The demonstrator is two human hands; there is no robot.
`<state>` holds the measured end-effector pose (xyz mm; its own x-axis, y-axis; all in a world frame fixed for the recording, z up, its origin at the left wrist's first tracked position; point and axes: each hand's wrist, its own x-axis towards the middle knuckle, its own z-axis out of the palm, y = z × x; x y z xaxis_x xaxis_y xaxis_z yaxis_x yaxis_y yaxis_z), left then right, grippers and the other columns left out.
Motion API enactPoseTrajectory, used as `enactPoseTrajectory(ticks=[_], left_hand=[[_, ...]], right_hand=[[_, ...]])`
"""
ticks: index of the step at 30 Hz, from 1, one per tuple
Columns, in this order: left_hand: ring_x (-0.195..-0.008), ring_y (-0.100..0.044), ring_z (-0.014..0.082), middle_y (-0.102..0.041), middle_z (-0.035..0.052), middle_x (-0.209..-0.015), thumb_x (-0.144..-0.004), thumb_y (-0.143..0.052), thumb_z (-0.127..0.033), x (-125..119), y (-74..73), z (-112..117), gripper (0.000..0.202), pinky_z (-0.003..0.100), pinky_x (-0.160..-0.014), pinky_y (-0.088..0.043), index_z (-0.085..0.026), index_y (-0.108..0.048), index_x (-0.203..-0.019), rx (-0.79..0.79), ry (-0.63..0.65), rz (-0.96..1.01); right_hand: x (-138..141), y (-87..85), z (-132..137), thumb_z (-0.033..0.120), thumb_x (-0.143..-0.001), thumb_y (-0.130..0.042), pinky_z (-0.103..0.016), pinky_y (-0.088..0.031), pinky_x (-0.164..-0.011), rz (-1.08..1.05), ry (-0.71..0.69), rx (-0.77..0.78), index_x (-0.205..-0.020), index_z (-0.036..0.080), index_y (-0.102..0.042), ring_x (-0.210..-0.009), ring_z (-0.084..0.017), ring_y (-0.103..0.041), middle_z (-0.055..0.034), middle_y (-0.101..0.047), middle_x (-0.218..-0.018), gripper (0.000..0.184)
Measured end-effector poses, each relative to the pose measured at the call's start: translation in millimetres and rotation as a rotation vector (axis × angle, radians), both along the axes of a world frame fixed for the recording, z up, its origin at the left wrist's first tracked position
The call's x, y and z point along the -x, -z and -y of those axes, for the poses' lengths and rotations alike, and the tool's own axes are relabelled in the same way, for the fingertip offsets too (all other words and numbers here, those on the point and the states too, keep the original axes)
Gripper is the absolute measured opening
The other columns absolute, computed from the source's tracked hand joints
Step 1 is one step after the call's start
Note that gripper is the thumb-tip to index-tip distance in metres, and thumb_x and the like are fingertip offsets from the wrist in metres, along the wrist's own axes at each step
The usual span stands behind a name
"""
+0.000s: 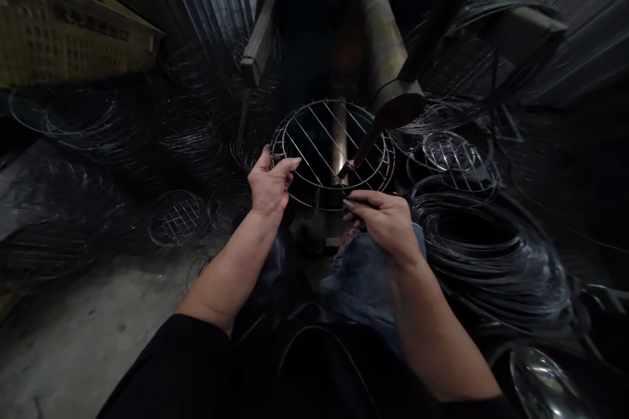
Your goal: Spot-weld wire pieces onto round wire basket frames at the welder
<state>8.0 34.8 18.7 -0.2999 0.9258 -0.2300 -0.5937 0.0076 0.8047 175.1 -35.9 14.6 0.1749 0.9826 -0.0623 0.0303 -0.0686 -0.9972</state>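
Observation:
A round wire basket frame point(332, 152) with diagonal cross wires sits under a machine's copper-tipped electrode point(354, 163). My left hand point(270, 184) grips the frame's left rim, fingers curled over the wire. My right hand point(384, 216) is closed on the frame's near rim, thumb and fingers pinched around the wire. The electrode tip touches the frame's inner right side, just above my right hand.
A welding machine point(388, 72) rises behind the frame. Coils of wire rings point(486, 255) lie at the right, finished wire grids point(177, 216) and baskets point(455, 154) pile left and right. Bare concrete floor point(88, 334) shows at lower left.

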Motion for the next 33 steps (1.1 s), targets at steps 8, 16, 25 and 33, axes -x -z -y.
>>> enactPoseTrajectory(ticks=[8,16,25,33], left_hand=[[-0.054,-0.051,0.0034,-0.053,-0.0062,-0.071,-0.044,-0.079,-0.007,-1.5,-2.4,-3.8,0.058,0.018,-0.044,-0.033,-0.016,-0.064,-0.099,0.009,0.023,-0.004],[-0.053,-0.051,0.0031,-0.054,-0.0069,-0.069,-0.047,-0.077,-0.005,-3.1,-0.9,-12.4,0.069,0.017,-0.045,-0.034,-0.017,-0.061,-0.112,0.037,0.021,0.004],[-0.051,-0.052,0.0034,-0.055,-0.0066,-0.066,-0.05,-0.076,-0.001,-3.5,-2.2,-19.9,0.07,0.016,-0.044,-0.035,-0.017,-0.06,-0.117,0.053,0.027,0.033],[-0.05,-0.053,0.0056,-0.057,-0.0055,-0.064,-0.053,-0.074,-0.001,-1.1,0.5,-30.0,0.076,0.016,-0.043,-0.035,-0.015,-0.054,-0.125,0.073,0.033,0.006]], right_hand=[[14.1,7.3,2.1,0.031,-0.07,-0.072,-0.02,-0.046,-0.036,-0.072,0.281,-0.086,-0.081,0.014,-0.07,-0.048,-0.014,-0.063,-0.0014,-0.066,-0.062,0.021],[20.0,11.5,-2.9,0.027,-0.072,-0.071,-0.019,-0.049,-0.038,-0.129,0.291,-0.124,-0.079,0.014,-0.069,-0.05,-0.015,-0.066,-0.0004,-0.066,-0.062,0.015],[24.2,16.0,-5.2,0.026,-0.071,-0.071,-0.02,-0.051,-0.041,-0.174,0.334,-0.172,-0.077,0.015,-0.067,-0.051,-0.015,-0.066,-0.0001,-0.066,-0.062,0.014],[23.4,15.9,-11.5,0.025,-0.071,-0.071,-0.02,-0.049,-0.039,-0.185,0.303,-0.164,-0.078,0.015,-0.067,-0.05,-0.015,-0.066,0.0006,-0.066,-0.062,0.013]])
